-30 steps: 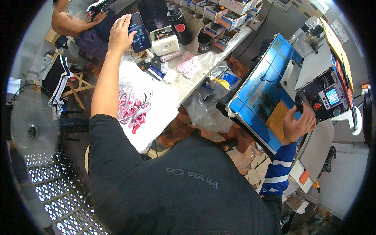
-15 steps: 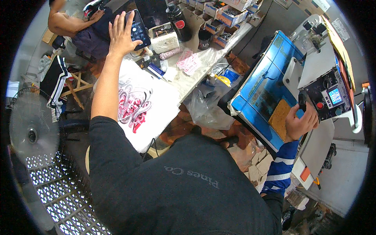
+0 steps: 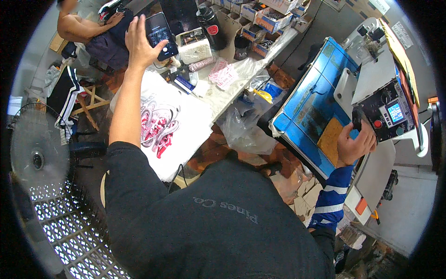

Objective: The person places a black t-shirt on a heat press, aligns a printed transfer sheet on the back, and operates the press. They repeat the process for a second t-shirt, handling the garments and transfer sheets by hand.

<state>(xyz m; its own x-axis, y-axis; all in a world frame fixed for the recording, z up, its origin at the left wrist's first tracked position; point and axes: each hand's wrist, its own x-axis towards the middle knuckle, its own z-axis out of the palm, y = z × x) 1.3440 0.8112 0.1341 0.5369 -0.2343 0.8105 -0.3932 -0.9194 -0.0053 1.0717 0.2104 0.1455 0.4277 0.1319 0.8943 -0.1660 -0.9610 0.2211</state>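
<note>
Garment-printing workshop: heat press [image 3: 320, 107], printed shirt [image 3: 174, 125]

Co-worker [image 3: 88, 28] cut off by top edge; phone screen [image 3: 160, 32] unreadable.

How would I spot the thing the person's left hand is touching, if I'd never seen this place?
Find the long cluttered workbench beyond the white printed shirt. At its far end, the left hand reaches up to a dark phone standing tilted. It alone has a lit screen showing a grid of round keys.

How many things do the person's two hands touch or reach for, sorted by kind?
Phones: 1, the dark phone at the left hand
Press handles: 1, the black handle gripped by the right hand
Total: 2
</note>
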